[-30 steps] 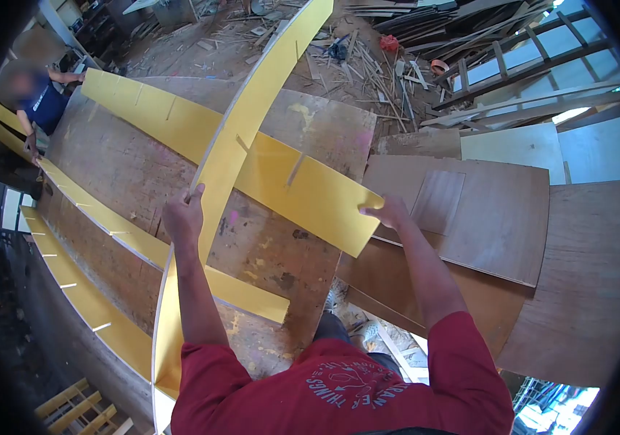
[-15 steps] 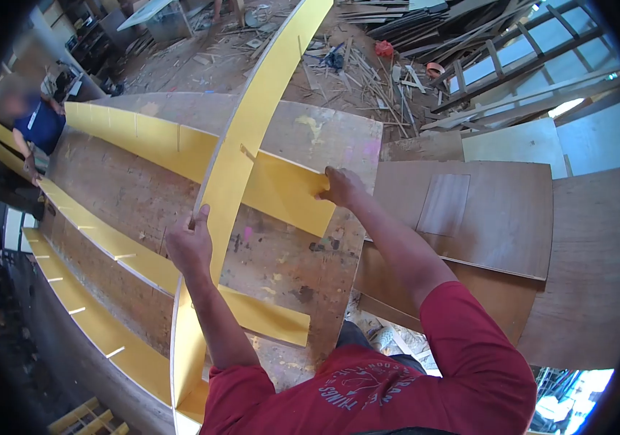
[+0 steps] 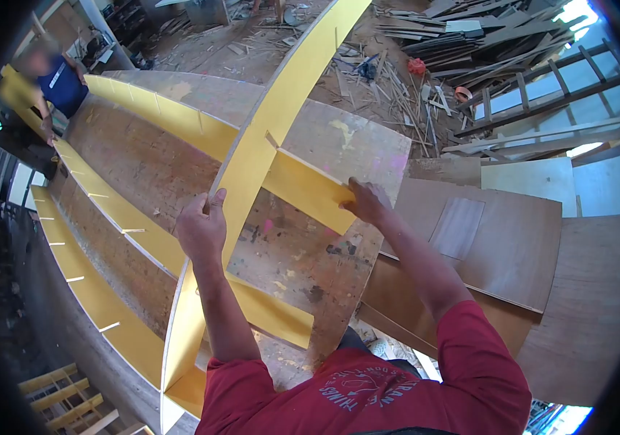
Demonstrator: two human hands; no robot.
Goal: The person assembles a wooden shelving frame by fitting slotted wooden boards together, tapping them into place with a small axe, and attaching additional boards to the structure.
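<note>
My left hand [image 3: 203,225] is closed on the near edge of a long yellow crosspiece board [image 3: 270,119], thumb on top. This board stands on edge across several long yellow slotted boards, and a notch shows where it meets one. My right hand [image 3: 368,201] grips the near end of that slotted board [image 3: 308,190], fingers over its top edge. A second slotted board [image 3: 110,206] passes under the crosspiece beside my left forearm. Farther left, an outer slotted board [image 3: 81,283] joins the crosspiece near its lower end.
The boards rest on a stained wooden worktable [image 3: 353,145]. At its far left end a person in a dark blue shirt [image 3: 62,85] has a hand at a board's end. Brown plywood sheets [image 3: 506,246] lie at right. Wood scraps [image 3: 404,101] cover the floor beyond; a ladder [image 3: 553,76] leans there.
The view has shifted, so the boards and table sit farther right. My right hand is lower on the board end, and both hands keep their grips. The other person leans closer to the boards.
</note>
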